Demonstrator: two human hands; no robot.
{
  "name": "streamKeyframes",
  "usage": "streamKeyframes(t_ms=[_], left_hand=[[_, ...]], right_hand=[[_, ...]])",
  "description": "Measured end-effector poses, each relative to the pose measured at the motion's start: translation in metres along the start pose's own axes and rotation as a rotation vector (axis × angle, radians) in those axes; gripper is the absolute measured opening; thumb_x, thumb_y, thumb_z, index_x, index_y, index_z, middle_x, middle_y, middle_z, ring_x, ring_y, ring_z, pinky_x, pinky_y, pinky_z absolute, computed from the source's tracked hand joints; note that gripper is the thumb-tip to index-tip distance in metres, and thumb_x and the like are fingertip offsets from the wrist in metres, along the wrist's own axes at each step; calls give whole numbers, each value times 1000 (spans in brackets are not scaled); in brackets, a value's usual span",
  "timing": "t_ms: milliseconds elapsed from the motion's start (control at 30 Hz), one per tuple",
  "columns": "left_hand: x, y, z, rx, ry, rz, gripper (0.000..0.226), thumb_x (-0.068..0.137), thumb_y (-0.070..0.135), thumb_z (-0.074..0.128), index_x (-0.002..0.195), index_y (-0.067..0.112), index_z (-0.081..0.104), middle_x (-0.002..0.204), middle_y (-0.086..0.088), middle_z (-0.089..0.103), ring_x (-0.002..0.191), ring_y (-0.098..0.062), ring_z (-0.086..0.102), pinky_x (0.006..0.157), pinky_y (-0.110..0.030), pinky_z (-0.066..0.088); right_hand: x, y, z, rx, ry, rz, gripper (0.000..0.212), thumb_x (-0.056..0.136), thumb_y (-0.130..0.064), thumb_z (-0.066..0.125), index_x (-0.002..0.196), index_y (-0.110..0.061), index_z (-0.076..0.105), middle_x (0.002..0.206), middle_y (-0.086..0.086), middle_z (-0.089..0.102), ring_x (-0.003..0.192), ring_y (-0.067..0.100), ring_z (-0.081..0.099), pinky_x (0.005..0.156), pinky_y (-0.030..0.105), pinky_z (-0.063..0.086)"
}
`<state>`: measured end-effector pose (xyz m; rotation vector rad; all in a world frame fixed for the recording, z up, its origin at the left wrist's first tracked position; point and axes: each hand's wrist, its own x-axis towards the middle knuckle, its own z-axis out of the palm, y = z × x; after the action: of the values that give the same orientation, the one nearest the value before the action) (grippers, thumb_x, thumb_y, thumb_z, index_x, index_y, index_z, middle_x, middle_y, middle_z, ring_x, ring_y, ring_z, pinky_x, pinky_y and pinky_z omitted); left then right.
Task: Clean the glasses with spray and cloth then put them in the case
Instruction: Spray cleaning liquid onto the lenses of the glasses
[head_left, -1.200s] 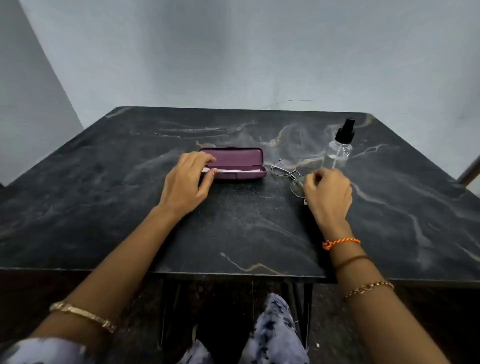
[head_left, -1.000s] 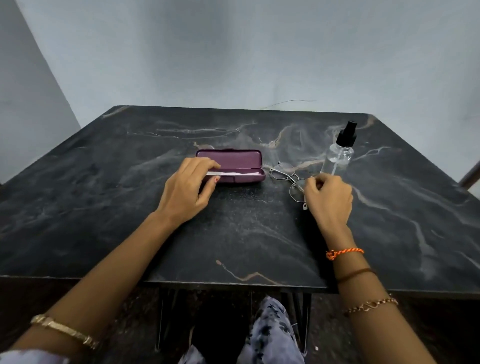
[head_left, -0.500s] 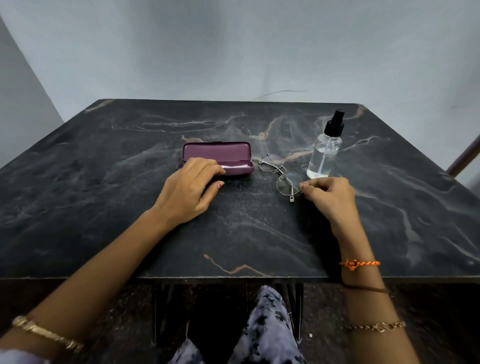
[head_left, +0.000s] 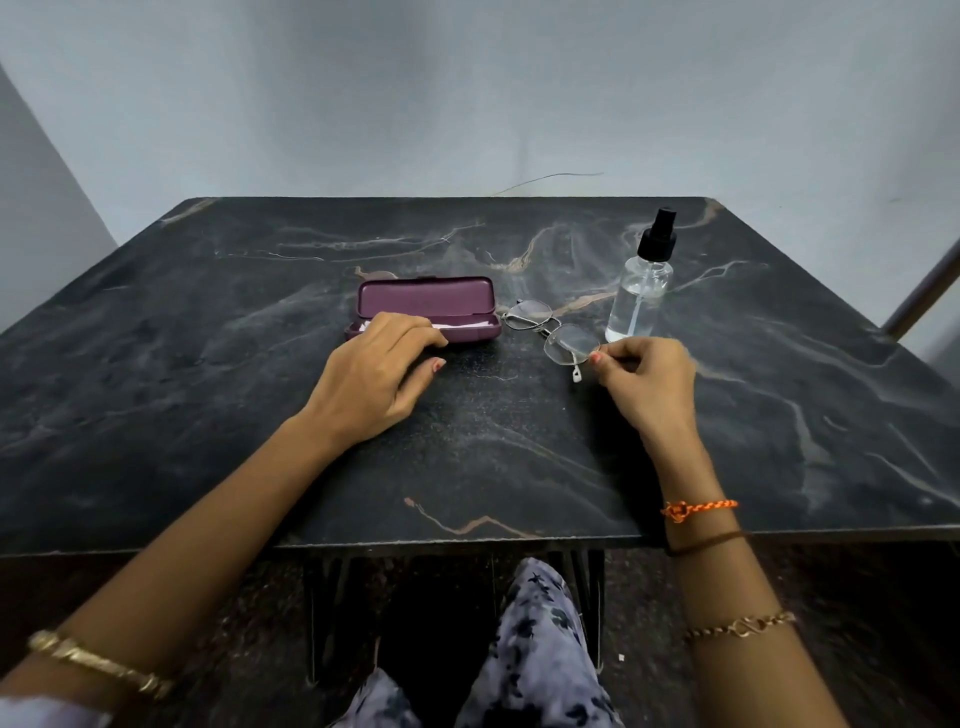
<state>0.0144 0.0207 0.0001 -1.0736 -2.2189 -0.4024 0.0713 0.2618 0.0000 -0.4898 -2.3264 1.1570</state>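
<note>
An open purple glasses case (head_left: 426, 304) lies on the dark marble table (head_left: 234, 415), with a white cloth (head_left: 467, 325) showing inside it. My left hand (head_left: 376, 382) rests on the case's front left part, fingers over the cloth's left end. Thin metal-framed glasses (head_left: 550, 332) lie just right of the case. My right hand (head_left: 647, 384) pinches the near right edge of the frame between thumb and fingertips. A clear spray bottle (head_left: 640, 291) with a black nozzle stands upright behind my right hand.
The table's near edge (head_left: 467, 540) runs across below my forearms, with my patterned trouser leg (head_left: 530, 649) under it. A plain wall stands behind the table. A slanted bar (head_left: 924, 296) shows at the right edge.
The view has shifted, and my right hand has come off the far side of the glasses to pinch their near right edge. My left hand stays on the case.
</note>
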Motion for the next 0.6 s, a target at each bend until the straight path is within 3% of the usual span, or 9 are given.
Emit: streamKeyframes(t_ms=[133,233,367,467,600], left_hand=[[-1,-2,0,-27,26,-29,28,87,19,47,97,0,65,95,-12,66,88,-26,60,76,-24,42],[-2,-1,2,-31,54,-1,27,87,18,48,97,-2,64,94,-13,66,88,-26,59,76,-24,43],[9,4,3,-173,183,-118,27,87,20,48,102,1,61,99,-12,63,94,-18,53,73,-25,46],[41,6,-2,-543,361,-366,17,91,13,50,104,6,58,102,-6,59,93,-16,55,70,-25,50],[92,0,-13,-1233,495,-749,19,97,20,40,96,16,59,92,3,62,77,-6,59,57,-17,51]], right_hand=[[1,-6,-3,32,134,19,12,83,-11,61,80,-5,71,78,13,71,78,25,66,79,35,52],[0,-10,-6,63,232,19,12,82,-9,60,77,-7,71,69,9,69,73,24,66,73,32,51],[3,-23,-10,449,254,12,23,84,-3,58,67,-18,62,63,-2,62,67,18,66,74,32,55],[14,-43,-10,764,184,-90,26,87,2,54,70,-16,61,70,-1,62,58,0,62,64,14,54],[33,-67,0,943,123,-213,25,89,2,49,75,-14,60,69,-11,66,60,-4,62,59,11,52]])
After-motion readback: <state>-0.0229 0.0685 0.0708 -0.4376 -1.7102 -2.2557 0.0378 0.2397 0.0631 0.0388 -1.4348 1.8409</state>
